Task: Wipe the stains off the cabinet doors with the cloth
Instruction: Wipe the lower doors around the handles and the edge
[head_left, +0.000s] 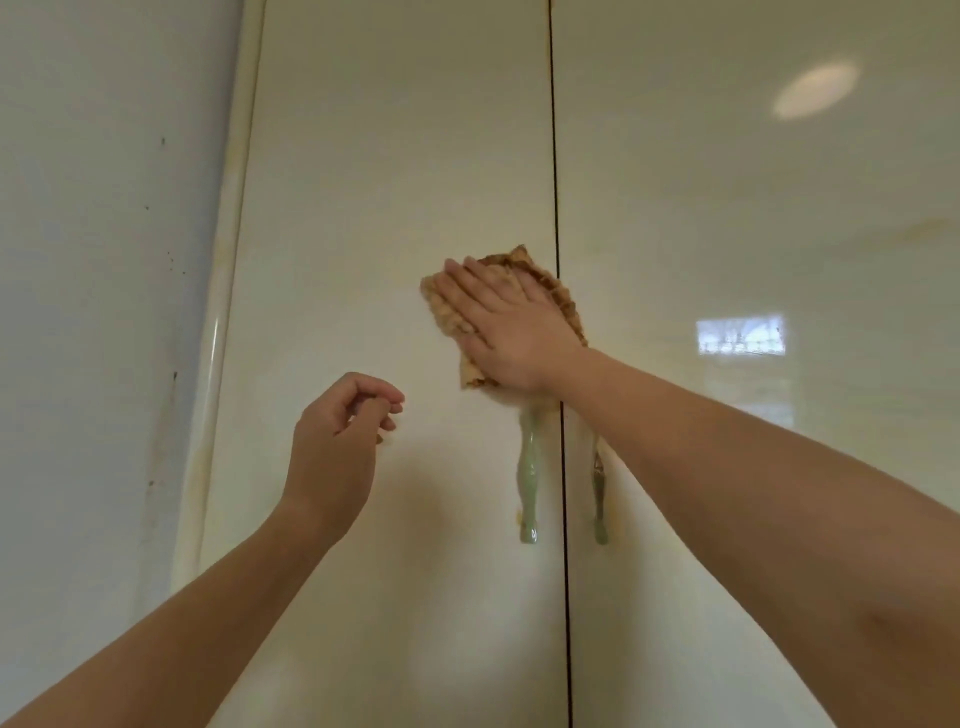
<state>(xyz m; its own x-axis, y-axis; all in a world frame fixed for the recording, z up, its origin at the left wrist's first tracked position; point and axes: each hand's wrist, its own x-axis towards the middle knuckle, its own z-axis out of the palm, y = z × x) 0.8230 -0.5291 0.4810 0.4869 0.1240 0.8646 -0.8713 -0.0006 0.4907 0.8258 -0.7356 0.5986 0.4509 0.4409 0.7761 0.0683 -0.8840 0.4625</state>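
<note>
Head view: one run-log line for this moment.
step: wiping | right hand: flat on cloth, pressing it to left cabinet door above green handle | left hand: loosely curled, empty

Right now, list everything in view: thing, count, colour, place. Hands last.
Glossy cream cabinet doors: two, cream, shut side by side, filling most of the view.
Pale green curved door handles: two, green, either side of the centre gap; the right one is partly behind the forearm.
Tan waffle-weave cloth: one, tan-brown, flat on the left door above its handle.
Pale grey wall: one, grey-white with dark specks, far left.
Left hand: one, loosely curled, holding nothing, in front of the left door.
Right hand: one, flat, pressing the cloth.
</note>
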